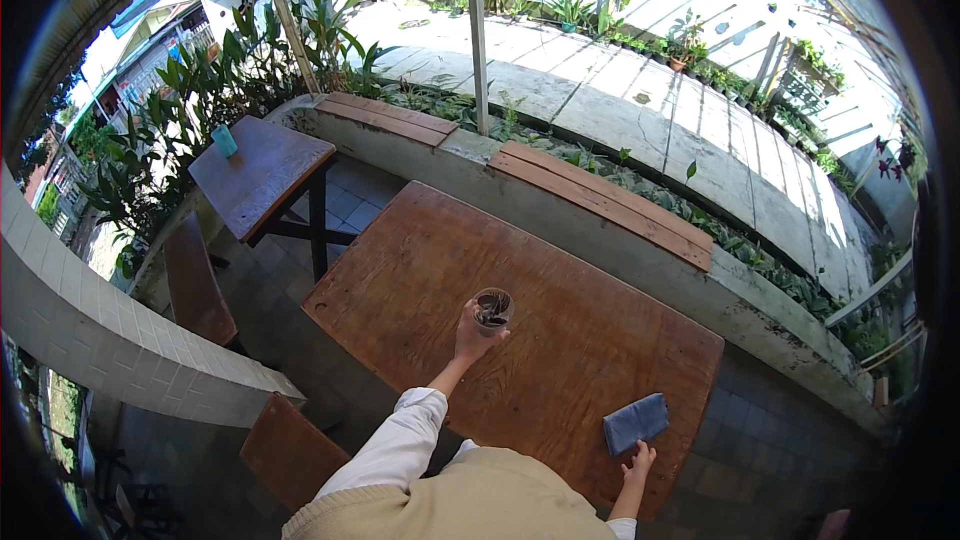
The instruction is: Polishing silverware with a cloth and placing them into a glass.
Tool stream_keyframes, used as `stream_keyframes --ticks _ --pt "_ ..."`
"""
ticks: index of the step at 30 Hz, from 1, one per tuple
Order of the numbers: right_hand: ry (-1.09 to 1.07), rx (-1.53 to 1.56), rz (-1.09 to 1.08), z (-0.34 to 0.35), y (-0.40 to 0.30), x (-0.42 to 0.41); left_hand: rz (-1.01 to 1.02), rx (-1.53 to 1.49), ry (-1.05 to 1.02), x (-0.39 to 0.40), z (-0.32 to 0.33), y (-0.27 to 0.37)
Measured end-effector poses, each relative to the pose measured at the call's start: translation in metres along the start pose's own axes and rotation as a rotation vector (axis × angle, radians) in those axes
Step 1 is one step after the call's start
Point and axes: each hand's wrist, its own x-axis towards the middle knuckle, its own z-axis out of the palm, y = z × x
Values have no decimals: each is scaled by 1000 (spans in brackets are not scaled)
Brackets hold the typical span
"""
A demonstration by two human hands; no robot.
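Note:
My left hand is wrapped around the side of a clear round cup over the middle of the wooden table. Inside the cup are several dark, shiny, slender pieces that look like cutlery, too small to tell for sure. Near the table's right end lies a folded blue cloth. My right hand is at the cloth's near edge, fingers apart; whether the fingertips touch it I cannot tell.
A second wooden table stands at the upper left, bearing a small teal container. A low concrete wall with wooden seat planks runs along the far side. Stools and a brick partition are to the left.

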Motion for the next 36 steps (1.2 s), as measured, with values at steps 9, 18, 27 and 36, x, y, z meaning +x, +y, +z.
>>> stream_keyframes --ticks 9,18,27,36 --pt "-75 315 -82 33 16 87 59 -78 -207 -102 13 9" --pt "-75 90 -374 62 -9 48 72 -30 -207 -128 18 18" --pt "-423 503 -205 53 -19 5 -21 -205 -324 -136 -1 40" --pt "-585 391 -481 70 -122 -116 -203 -871 -425 -109 -5 83"
